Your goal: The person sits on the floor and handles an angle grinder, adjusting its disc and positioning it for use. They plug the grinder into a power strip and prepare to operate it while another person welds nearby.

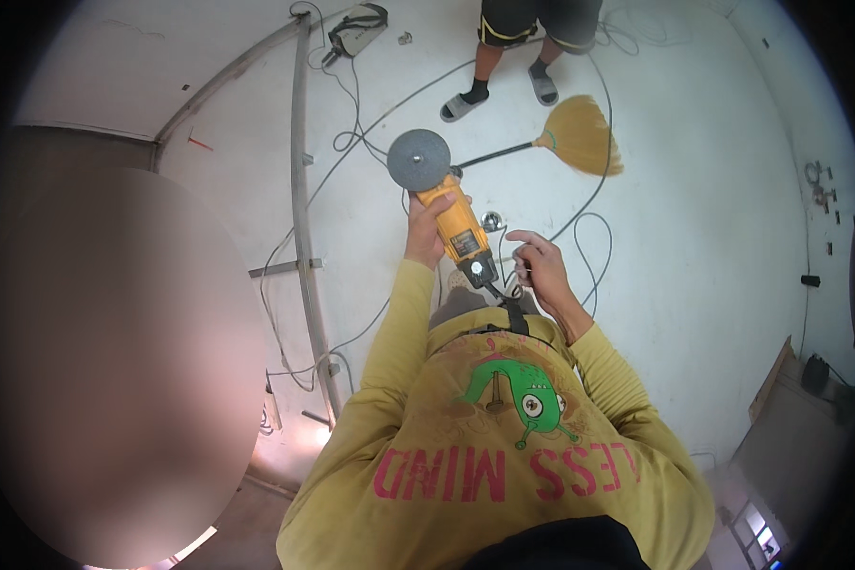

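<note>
My left hand point(427, 229) is wrapped round the yellow body of an angle grinder point(457, 224) in front of my waist. Its round grey disc point(419, 161) faces up at the far end, with the nut visible at the centre. The black rear end and cord point back toward my belt. Just right of the grinder's rear end is my right hand point(543, 274), its fingers curled and the forefinger partly stretched out. Something small and light-coloured shows by those fingers, too small to name. A shiny round metal piece point(491, 221) lies beyond it, beside the grinder.
A broom point(578, 138) lies on the pale floor, near a standing person's sandalled feet point(464, 105). A long metal bar frame point(301, 190) runs along the left. Cables point(591, 249) loop across the floor. A grey and black tool point(356, 30) lies at the far left.
</note>
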`<action>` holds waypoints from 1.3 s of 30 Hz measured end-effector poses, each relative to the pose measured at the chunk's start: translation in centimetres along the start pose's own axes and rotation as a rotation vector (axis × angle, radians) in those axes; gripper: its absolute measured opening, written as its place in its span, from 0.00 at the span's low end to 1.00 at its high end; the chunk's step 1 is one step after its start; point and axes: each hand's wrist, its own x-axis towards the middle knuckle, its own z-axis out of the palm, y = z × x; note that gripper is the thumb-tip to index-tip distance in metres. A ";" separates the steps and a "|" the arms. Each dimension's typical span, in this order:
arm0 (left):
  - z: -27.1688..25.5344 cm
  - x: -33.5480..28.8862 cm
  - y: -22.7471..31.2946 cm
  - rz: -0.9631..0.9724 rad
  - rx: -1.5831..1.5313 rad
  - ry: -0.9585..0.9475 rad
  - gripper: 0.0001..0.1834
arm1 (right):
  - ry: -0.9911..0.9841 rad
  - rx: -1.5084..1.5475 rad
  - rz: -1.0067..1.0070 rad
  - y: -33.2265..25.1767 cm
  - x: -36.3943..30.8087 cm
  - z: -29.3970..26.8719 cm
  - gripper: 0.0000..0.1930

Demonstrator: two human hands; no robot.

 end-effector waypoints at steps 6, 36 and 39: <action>-1.5 0.2 -0.8 0.009 0.012 0.026 0.34 | -0.026 -0.139 -0.025 0.5 1.2 -0.5 0.13; -12.3 3.0 8.2 0.086 0.019 0.153 0.47 | 0.121 -0.811 -0.502 -7.0 11.3 15.6 0.28; -12.0 3.4 5.7 0.213 0.041 0.112 0.49 | 0.070 -1.149 -0.793 -9.9 12.8 18.1 0.50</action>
